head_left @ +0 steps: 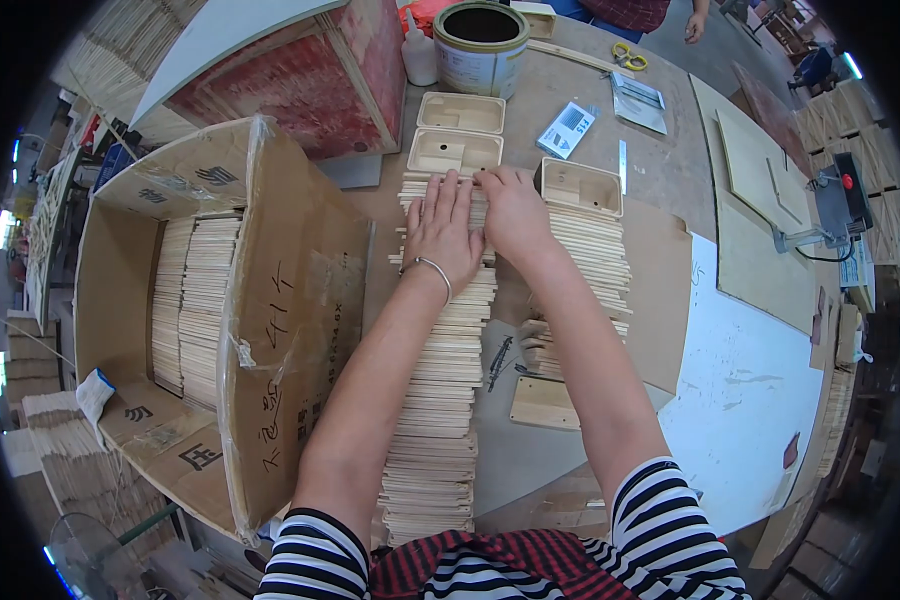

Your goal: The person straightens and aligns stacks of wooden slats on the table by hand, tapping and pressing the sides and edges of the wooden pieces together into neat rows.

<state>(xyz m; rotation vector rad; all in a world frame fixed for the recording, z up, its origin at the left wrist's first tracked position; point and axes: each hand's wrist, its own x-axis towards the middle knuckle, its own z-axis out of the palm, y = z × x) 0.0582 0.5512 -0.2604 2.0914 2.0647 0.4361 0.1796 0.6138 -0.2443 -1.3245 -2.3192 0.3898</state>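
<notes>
My left hand lies with its fingers stretched out over the far end of a long row of thin wooden slats standing on edge. Beside it, my right hand is curled at the row's right side, its fingertips bent inward; whatever they grip is hidden. Just beyond my fingers is a small wooden tray with a dark round hole, and a second wooden tray lies behind it. To the right, a shorter row of slats runs up to another wooden tray.
A cardboard box with stacked slats inside stands at left. At the back are a paint can, white squeeze bottle and yellow scissors. A small blue-and-white box lies right. Another person's hand shows far back.
</notes>
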